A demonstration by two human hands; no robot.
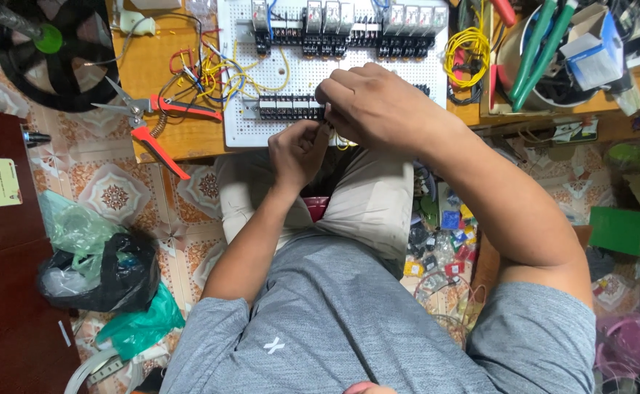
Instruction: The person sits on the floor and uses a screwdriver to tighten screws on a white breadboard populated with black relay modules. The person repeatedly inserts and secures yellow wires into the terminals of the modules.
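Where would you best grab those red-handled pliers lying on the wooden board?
Probably by the two red handles of the red-handled pliers, coming from above on the floor-side edge of the wooden board. The handles splay open there and one overhangs the edge; the bare metal tips point away toward the fan.

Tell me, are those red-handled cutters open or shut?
Open. The red-handled cutters lie on the wooden table with handles spread wide and blades parted.
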